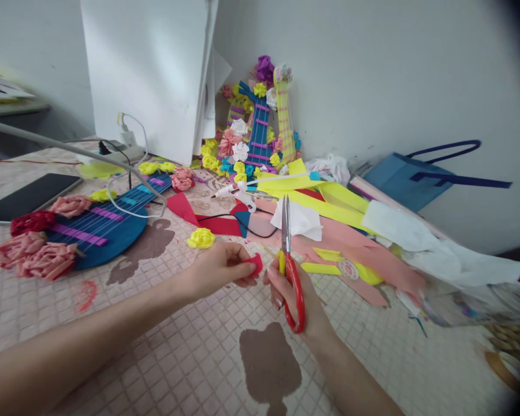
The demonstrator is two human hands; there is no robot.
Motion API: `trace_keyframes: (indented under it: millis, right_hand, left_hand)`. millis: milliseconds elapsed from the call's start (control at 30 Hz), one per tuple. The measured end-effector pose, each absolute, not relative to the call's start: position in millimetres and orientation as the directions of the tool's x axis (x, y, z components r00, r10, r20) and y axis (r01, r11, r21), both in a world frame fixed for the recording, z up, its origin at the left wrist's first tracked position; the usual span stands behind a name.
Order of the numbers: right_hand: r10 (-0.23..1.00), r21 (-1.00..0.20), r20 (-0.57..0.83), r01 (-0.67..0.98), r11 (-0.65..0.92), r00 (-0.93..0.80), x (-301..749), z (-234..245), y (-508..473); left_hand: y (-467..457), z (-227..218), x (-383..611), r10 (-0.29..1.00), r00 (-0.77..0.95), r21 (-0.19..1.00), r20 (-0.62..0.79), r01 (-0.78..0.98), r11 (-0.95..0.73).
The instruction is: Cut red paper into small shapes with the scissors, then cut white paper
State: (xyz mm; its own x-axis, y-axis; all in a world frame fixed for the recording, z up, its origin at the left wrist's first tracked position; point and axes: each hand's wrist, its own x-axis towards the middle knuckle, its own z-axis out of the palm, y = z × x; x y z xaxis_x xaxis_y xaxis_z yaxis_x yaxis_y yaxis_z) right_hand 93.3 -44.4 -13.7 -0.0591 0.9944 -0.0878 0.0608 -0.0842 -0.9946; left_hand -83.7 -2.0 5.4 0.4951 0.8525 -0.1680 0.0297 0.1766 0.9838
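Between the fingers and thumb of my left hand (225, 266) is a small red piece of material (256, 263), pinched at its edge. My right hand (292, 292) is wrapped round a pair of scissors (287, 254) with red handles; the blades point up and away and look closed. The scissors and the red piece are apart. Just beyond my left hand lies a yellow flower (201, 237). Farther left rests a blue guitar shape (112, 225) with purple bars, white strings and pink and red flowers (47, 254) on it.
A white glue gun (231, 189) and its black cord lie behind my hands, among red (182, 211), yellow (342, 202) and pink strips (342, 231). More decorated guitars (260, 127) lean on the wall. A tablet (30, 196), power strip (112, 153) and blue bag (409, 179) stand around.
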Motion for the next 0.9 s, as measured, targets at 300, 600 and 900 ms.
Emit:
trace_keyframes:
  millis: [300, 600, 900]
  right_hand:
    - [0.965, -0.951, -0.117, 0.307, -0.041, -0.233, 95, -10, -50]
    - [0.964, -0.922, -0.092, 0.388, 0.013, -0.251, 90, -12, -53]
    - [0.963, -0.918, -0.09, 0.396, 0.018, -0.252, 89, -11, -52]
  left_hand:
    - [16, 21, -105, 0.939, 0.333, 0.958, -0.088, -0.23, 0.171]
    - [16, 22, -102, 0.97, 0.236, 0.963, -0.053, -0.246, 0.112]
    - [14, 20, -100, 0.979, 0.204, 0.967, -0.008, -0.246, 0.059]
